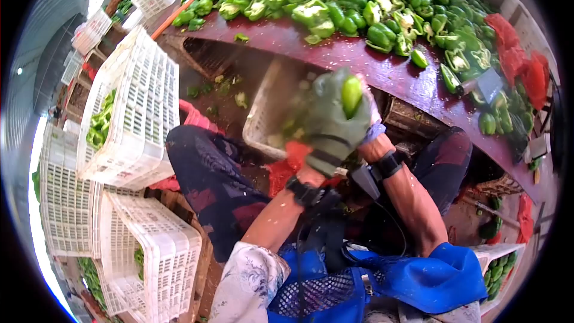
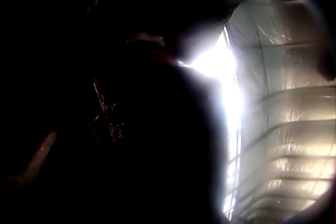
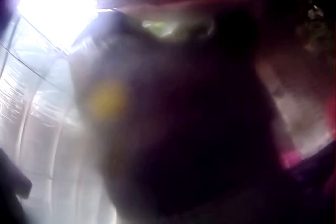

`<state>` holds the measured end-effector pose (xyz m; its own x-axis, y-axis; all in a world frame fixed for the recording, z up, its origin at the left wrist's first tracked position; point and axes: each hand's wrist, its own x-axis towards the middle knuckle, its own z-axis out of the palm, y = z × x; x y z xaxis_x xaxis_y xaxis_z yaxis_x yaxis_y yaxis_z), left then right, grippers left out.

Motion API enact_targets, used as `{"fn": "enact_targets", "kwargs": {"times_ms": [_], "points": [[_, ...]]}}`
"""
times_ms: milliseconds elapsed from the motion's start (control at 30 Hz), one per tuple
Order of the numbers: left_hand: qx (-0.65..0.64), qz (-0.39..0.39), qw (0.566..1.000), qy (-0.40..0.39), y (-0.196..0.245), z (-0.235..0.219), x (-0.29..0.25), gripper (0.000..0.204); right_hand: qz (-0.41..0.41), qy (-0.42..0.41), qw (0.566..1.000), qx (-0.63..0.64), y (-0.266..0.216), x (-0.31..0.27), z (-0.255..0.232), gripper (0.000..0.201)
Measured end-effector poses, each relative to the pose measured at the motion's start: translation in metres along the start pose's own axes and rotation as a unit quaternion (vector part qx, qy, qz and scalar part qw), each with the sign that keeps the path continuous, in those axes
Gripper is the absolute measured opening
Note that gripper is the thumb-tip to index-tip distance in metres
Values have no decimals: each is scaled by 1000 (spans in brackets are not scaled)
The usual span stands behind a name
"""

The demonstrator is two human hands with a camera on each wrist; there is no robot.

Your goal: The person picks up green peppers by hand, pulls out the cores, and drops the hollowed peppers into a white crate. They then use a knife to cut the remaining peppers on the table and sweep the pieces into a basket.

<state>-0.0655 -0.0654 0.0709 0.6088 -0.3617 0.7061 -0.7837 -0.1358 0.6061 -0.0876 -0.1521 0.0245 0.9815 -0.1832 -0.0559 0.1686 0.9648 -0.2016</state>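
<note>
A green pepper [image 1: 351,96] shows at the top of the gloved left hand [image 1: 333,122], whose fingers curl about it, in the middle of the head view. Close against its right side is the right hand [image 1: 372,110], mostly hidden behind the glove, with a purple band at its wrist; its fingers cannot be made out. Both hands are above a white crate [image 1: 261,110] that stands between the knees and the table. The left wrist view is nearly black, and the right wrist view shows a blurred dark shape with a yellow spot.
A dark red table [image 1: 275,34] carries a large heap of green peppers [image 1: 382,9], many cut open. A knife-like tool [image 1: 469,87] and red netting [image 1: 534,78] lie at its right. White crates [image 1: 140,113] with peppers stand at the left; another [image 1: 499,251] is lower right.
</note>
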Motion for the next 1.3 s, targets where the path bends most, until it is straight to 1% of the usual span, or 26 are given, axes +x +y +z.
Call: {"fn": "enact_targets", "kwargs": {"times_ms": [33,67,100,133,167,267,367,400,433,500,567,600,633,700,733,767,833,867,900,1000,1033,1067,1100,1167,1233,1300], "points": [[-5,-78,997,-26,-5,-1,-4,42,3,60,994,-90,-1,0,4,52],[-75,-153,985,-19,-7,-3,-1,40,26,63,994,-82,-2,5,-8,55],[-146,-228,963,-12,-10,-7,3,38,12,175,964,-199,-1,-3,27,56],[-213,-302,929,-5,-14,-13,6,37,-28,182,953,-239,1,1,38,56],[-175,-236,956,20,-23,-24,12,38,-69,189,939,-277,-2,6,45,57],[-77,-159,981,85,-52,-99,39,41,-49,299,857,-418,-28,4,59,51],[118,-87,975,165,-98,-245,86,45,-17,200,764,-613,-59,3,21,43],[212,-56,960,174,-110,-297,107,46,-31,259,706,-658,-63,-1,44,30],[321,-29,929,181,-122,-346,129,52,-78,271,647,-709,-74,3,42,28],[573,90,799,159,-122,-388,158,45,-165,280,513,-794,-101,19,40,24],[588,94,792,135,-178,-453,165,44,-266,223,295,-890,-130,38,45,25],[594,98,788,125,-197,-466,169,43,-261,197,228,-917,-147,54,37,35],[535,64,834,121,-190,-442,166,41,-262,190,217,-921,-159,69,30,43],[406,-7,908,107,-144,-349,139,39,-262,177,196,-928,-171,92,17,59],[326,-73,938,93,-134,-309,130,37,-239,210,144,-937,-169,98,15,63],[243,-138,957,79,-128,-268,120,35,-205,212,156,-943,-165,96,18,51],[186,5,982,-20,-108,-185,106,30,-119,200,173,-957,-153,98,30,43],[151,16,987,-49,-101,-148,104,26,-138,176,129,-966,-145,95,30,40],[171,43,982,-69,-91,-115,106,24,-136,172,111,-970,-142,98,22,41],[140,58,982,-112,-112,-44,109,30,-160,135,115,-971,-138,81,23,44],[86,-42,987,-130,-107,-26,116,33,-166,134,107,-971,-139,69,34,44],[94,-16,988,-121,-124,-12,123,34,-172,131,100,-971,-142,63,37,45],[104,8,988,-112,-135,1,132,35,-210,129,107,-963,-147,63,33,43],[83,-48,990,-104,-152,17,150,44,-188,82,210,-956,-172,72,43,42],[91,-30,992,-77,-186,32,171,48,-211,67,204,-953,-191,90,60,53],[100,-39,992,-65,-206,40,196,48,-238,54,243,-939,-214,118,66,55]]}}
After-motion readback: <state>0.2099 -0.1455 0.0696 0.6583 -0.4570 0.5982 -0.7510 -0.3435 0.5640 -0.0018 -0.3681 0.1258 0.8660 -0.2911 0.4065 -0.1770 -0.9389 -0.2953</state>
